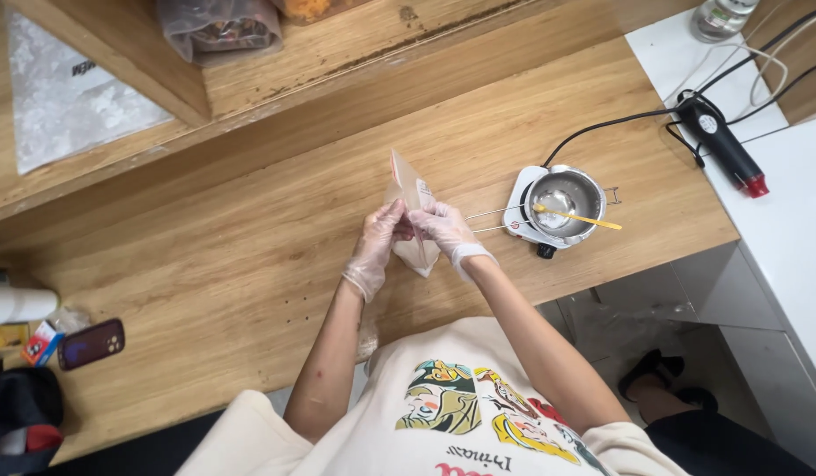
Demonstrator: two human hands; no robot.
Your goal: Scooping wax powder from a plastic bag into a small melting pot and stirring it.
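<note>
The pouch (414, 220) is held between both gloved hands above the wooden table (249, 256). The left hand (375, 249) pinches its left edge, the right hand (443, 231) grips its right side. The pouch stands upright, long axis pointing away from the person, top corner tilted left. It is clear, with a small pale label near the top. Just right stands a small pot (564, 202) on a white hotplate (530, 222)

Quick count of what's on the desk: two gloved hands, left hand (374, 249) and right hand (443, 231), one clear pouch (412, 216), one small hot plate (533, 220) with one metal pot (574, 189), one yellow stick (580, 218), one heat gun (723, 145), one phone (91, 344).
</note>
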